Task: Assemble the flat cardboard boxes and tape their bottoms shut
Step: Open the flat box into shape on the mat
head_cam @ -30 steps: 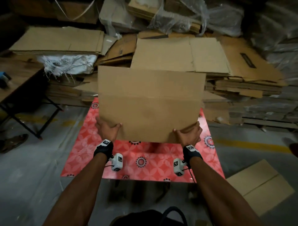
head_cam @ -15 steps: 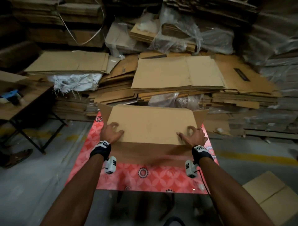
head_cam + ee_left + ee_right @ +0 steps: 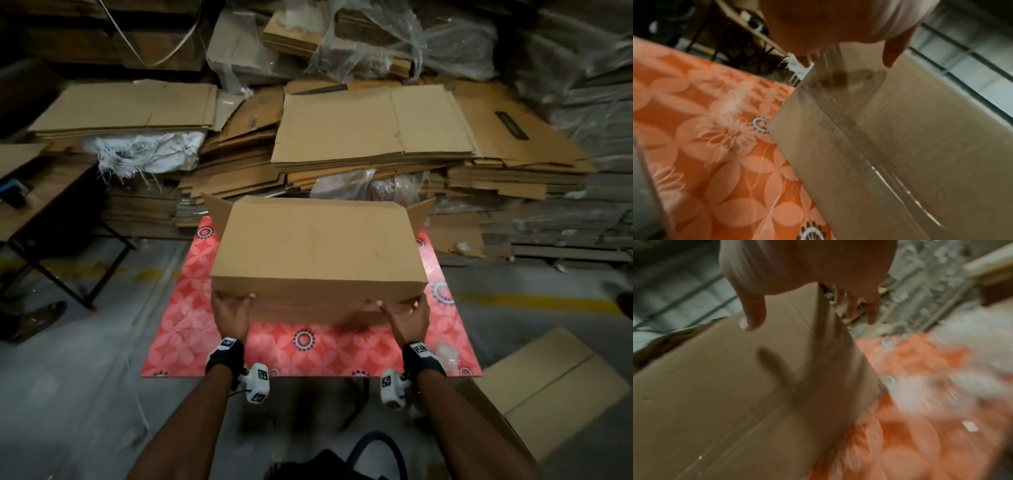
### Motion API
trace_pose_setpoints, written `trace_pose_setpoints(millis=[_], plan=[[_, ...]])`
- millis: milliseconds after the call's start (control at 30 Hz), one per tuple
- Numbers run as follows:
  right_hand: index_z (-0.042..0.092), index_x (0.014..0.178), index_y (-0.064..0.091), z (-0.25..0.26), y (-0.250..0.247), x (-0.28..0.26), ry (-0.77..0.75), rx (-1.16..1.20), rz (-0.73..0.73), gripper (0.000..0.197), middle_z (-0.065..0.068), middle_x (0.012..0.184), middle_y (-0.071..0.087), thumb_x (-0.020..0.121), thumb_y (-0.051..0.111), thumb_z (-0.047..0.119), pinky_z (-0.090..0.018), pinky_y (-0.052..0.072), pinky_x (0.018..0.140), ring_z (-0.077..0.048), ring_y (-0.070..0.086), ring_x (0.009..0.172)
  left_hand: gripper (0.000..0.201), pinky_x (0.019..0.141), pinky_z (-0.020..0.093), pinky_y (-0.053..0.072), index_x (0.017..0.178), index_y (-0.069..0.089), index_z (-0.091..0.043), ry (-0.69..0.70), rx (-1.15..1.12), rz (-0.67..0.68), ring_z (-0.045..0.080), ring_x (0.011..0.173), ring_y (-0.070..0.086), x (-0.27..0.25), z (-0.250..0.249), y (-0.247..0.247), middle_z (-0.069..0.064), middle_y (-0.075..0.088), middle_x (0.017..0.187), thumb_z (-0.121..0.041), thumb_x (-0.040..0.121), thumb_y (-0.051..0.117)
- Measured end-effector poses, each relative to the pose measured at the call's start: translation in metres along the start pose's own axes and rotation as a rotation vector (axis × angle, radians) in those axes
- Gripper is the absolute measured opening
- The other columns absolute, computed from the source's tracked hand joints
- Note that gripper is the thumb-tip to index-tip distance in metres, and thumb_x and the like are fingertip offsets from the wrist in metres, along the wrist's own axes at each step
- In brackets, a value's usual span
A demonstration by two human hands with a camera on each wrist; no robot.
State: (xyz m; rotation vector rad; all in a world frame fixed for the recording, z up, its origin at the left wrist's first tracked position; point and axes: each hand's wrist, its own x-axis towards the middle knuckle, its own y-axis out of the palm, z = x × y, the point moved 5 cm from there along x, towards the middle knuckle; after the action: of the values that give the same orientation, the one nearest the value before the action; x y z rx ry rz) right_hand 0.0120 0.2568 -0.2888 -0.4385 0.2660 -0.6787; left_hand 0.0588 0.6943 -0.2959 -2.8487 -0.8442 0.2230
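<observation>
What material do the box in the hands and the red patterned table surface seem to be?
Box: brown corrugated cardboard, matte; a glossy clear tape strip runs along its seam. Table surface: looks like smooth plastic or laminate, since it reflects light; uncertain.

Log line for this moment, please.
cardboard box tipped above red table | left hand, right hand hold near corners | taped seam visible
</observation>
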Motion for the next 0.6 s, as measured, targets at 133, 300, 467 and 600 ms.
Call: trace_pose_setpoints(millis=[133, 300, 467, 600], plan=[[0.007, 0.138, 0.051, -0.003, 0.008, 0.000, 0.102, 0.014, -0.047, 0.094, -0.022, 0.130, 0.059, 0.061, 0.093, 0.041, -0.047, 0.049, 0.100, -0.042, 0.057, 0.120, 0.077, 0.098, 0.036, 0.047, 0.137, 0.048, -0.008, -0.130, 0.095, 0.052, 0.032, 0.118, 0.062, 0.013, 0.014, 0.005, 0.013, 0.067, 0.125, -0.016, 0.069, 0.085], [0.007, 0.139, 0.045, 0.001, 0.012, 0.005, 0.137, -0.021, 0.002, 0.097, -0.022, 0.130, 0.055, 0.058, 0.093, 0.030, -0.046, 0.048, 0.100, -0.044, 0.056, 0.120, 0.069, 0.093, 0.035, 0.049, 0.126, 0.049, 0.002, -0.151, 0.154, 0.106, 0.033, 0.113, 0.065, 0.014, 0.007, 0.005, 0.020, 0.068, 0.120, -0.005, 0.071, 0.089], [0.022, 0.147, 0.040, 0.039, -0.001, 0.019, -0.022, -0.046, -0.023, 0.115, -0.012, 0.138, 0.051, 0.049, 0.101, 0.031, -0.044, 0.047, 0.103, -0.035, 0.056, 0.125, 0.108, 0.105, 0.044, 0.050, 0.140, 0.047, -0.013, 0.026, 0.175, 0.061, 0.031, 0.120, 0.059, 0.030, -0.023, 0.002, 0.013, 0.058, 0.133, -0.025, 0.048, 0.102], [0.038, 0.155, 0.026, 0.117, -0.016, 0.037, -0.186, -0.011, -0.052, 0.130, -0.004, 0.153, 0.039, 0.047, 0.097, 0.039, -0.048, 0.041, 0.114, -0.029, 0.048, 0.135, 0.128, 0.117, 0.042, 0.034, 0.159, 0.023, -0.020, 0.188, 0.295, 0.021, 0.035, 0.140, 0.039, 0.036, -0.097, 0.008, 0.016, 0.035, 0.155, -0.029, 0.056, 0.099]])
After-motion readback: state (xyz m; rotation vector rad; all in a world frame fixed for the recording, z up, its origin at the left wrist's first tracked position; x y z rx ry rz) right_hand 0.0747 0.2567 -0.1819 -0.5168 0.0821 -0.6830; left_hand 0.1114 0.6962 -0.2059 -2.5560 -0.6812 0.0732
